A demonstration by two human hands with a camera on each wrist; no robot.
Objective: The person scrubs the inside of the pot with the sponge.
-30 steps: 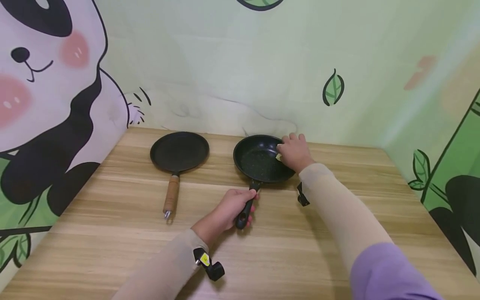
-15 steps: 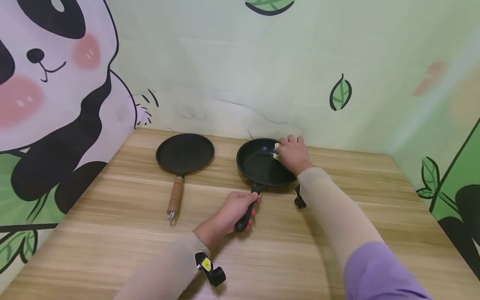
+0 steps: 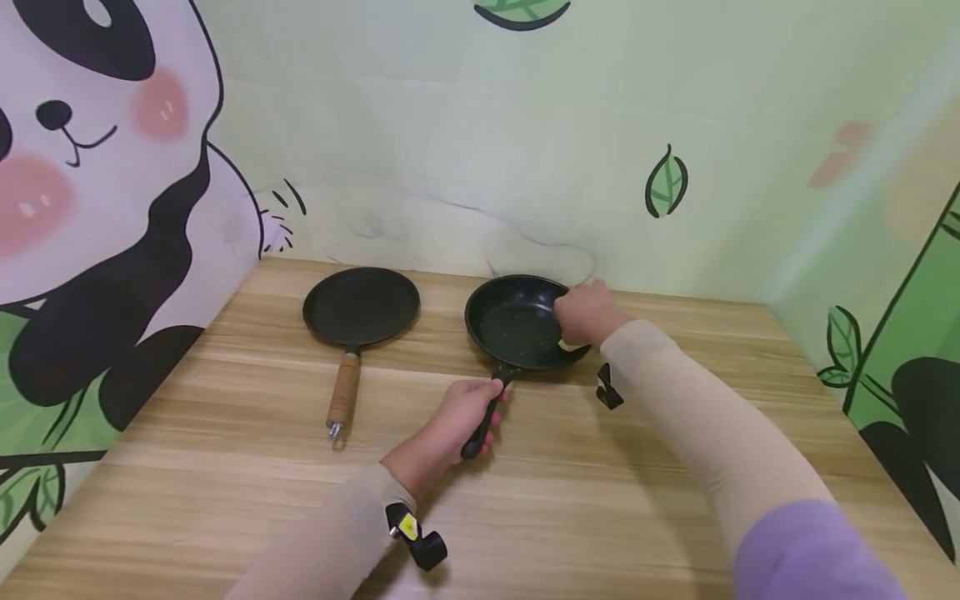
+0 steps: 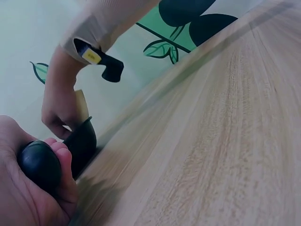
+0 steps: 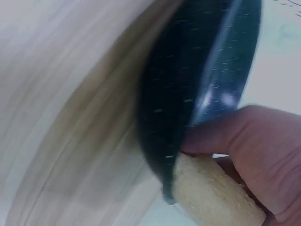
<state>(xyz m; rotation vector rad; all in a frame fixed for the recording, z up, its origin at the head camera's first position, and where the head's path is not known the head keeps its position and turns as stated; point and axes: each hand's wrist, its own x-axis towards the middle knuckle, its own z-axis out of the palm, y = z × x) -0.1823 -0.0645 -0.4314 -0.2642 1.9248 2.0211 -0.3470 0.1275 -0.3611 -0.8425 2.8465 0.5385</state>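
A black speckled frying pan [image 3: 513, 329] sits on the wooden table, and my left hand [image 3: 461, 417] grips its black handle [image 3: 477, 432] with the thumb on top. At the pan's right side, my right hand [image 3: 591, 312] holds a pale yellow sponge [image 5: 211, 193] against the rim. In the right wrist view the sponge bulges over the pan's edge [image 5: 169, 108], with my fingers bent around it. From the left wrist view, the sponge [image 4: 82, 106] shows between my right hand and the pan wall. Much of the sponge is hidden in the head view.
Left of the frying pan lies a flat black griddle pan [image 3: 362, 307] with a wooden handle [image 3: 344, 390] pointing toward me. The wooden table [image 3: 600, 500] meets a green wall [image 3: 420, 125] behind the pans. A large panda [image 3: 112, 167] is printed on the left wall.
My right hand has slid with the sponge along the pan's right side toward me, its wrist turning so the knuckles face up. My left hand keeps gripping the handle.
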